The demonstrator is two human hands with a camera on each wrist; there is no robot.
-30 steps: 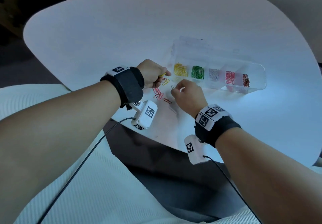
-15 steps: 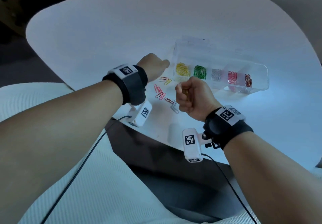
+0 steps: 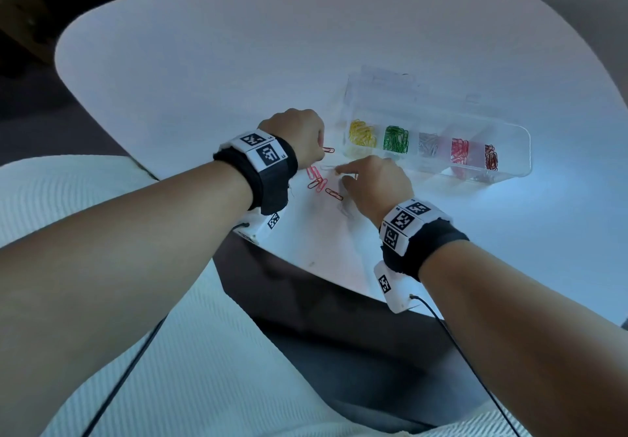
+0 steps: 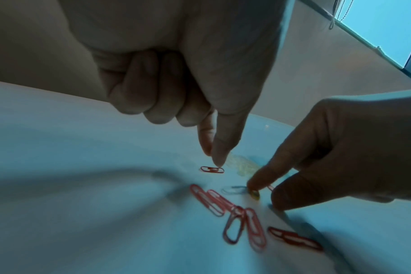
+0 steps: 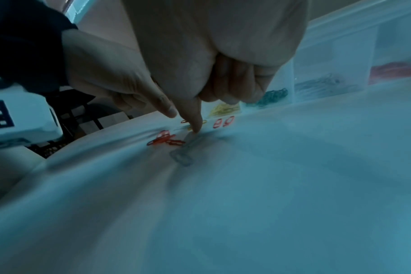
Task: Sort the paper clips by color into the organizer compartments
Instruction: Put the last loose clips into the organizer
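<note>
A clear organizer [image 3: 518, 151] holds yellow [image 3: 362, 134], green [image 3: 396, 139], silver [image 3: 428, 144], pink [image 3: 459, 152] and dark red clips [image 3: 491, 161], each colour in its own compartment. Loose pink and red clips [image 3: 316, 180] lie on the table to its left. My left hand [image 3: 299, 137] sets thumb and index tips together on a red clip [image 4: 212, 169]; its other fingers are curled. My right hand [image 3: 370, 181] presses a straight index finger [image 4: 265, 178] on a yellow clip [image 4: 255, 194], with the thumb apart on the table. A pale clip [image 4: 233, 190] lies beside it.
The white table [image 3: 238, 62] stretches far behind and to the left of the hands. A silver clip [image 5: 183, 157] lies near my right palm. The table's near edge [image 3: 306, 266] runs just below both wrists, with cables hanging from the wrist cameras.
My left hand carried a yellow clip to the organizer, then came back down onto the red clip. My right hand lifted as a fist, then dropped its index finger onto the yellow clip.
</note>
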